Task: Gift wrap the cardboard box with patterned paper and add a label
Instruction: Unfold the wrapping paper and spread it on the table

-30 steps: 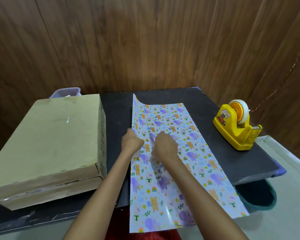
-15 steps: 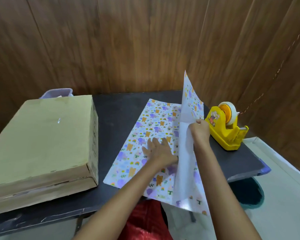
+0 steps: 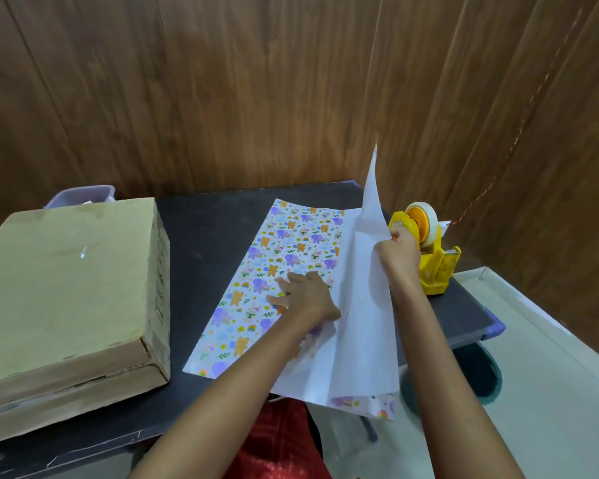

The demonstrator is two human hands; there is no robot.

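A large flat cardboard box lies on the left of the dark table. Patterned paper with bears and elephants is spread on the table's middle. My left hand presses flat on its printed face. My right hand pinches the edge of a layer of the paper and holds it raised, so its white underside faces me. The near end of the paper hangs over the table's front edge. No label is in sight.
A yellow tape dispenser with a roll of tape stands at the table's right, just behind my right hand. A pale plastic tub peeks out behind the box. A dark bin sits on the floor under the right corner. Wooden walls close the back.
Both hands were together on the folded paper. My right hand has since lifted a layer up and to the right, opening the sheet, while my left hand flattened onto the printed part.
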